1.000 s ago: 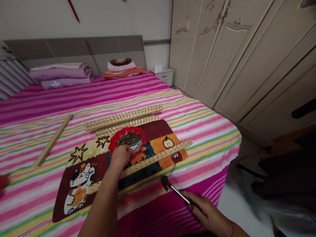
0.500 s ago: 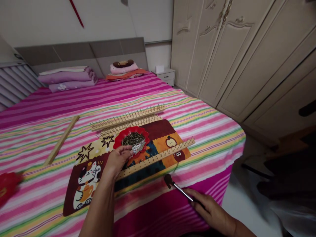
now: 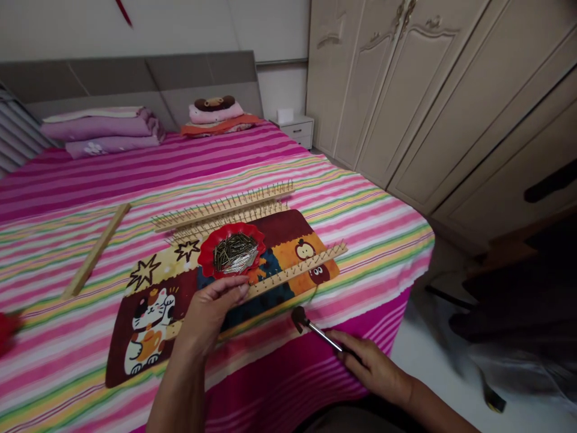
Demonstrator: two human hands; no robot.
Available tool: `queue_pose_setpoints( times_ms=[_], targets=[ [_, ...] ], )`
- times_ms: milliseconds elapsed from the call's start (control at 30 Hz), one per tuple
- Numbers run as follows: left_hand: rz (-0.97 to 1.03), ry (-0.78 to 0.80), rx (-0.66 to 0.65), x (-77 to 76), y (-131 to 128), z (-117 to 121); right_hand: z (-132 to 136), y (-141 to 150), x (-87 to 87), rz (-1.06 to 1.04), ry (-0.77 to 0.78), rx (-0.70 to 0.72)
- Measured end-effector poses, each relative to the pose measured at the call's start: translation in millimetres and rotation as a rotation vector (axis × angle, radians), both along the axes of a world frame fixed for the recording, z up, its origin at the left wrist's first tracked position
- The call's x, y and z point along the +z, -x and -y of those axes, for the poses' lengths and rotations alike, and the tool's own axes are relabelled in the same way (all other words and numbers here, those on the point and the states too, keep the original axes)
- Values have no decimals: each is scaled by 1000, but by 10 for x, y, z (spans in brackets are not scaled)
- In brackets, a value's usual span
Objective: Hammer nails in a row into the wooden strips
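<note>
Hammer (image 3: 321,335) in right fingers (image 3: 346,339), nailed strip (image 3: 295,270) beneath left fingers (image 3: 225,285)

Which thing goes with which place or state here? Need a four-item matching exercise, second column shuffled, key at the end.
Column one
1. hammer
2. red bowl
3. bare wooden strip
4. nightstand

Column two
A. filled with loose nails
B. past the far end of the bed, next to the wardrobe
C. held in the right hand
D. on the striped bedspread, left of the patterned mat

Right pairs: 1-C, 2-A, 3-D, 4-B
</note>
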State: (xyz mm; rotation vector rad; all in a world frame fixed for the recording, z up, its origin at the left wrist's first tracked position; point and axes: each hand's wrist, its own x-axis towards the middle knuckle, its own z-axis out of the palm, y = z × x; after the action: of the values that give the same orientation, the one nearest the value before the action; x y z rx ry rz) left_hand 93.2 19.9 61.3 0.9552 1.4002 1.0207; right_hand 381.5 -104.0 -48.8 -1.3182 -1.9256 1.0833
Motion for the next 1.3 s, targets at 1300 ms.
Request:
queue_pose_setpoints(
  times_ms=[1300],
  targets=[
    [-639,-420,240,-881,-567,85,27,-2,-2,-20,-9,-4]
  ],
)
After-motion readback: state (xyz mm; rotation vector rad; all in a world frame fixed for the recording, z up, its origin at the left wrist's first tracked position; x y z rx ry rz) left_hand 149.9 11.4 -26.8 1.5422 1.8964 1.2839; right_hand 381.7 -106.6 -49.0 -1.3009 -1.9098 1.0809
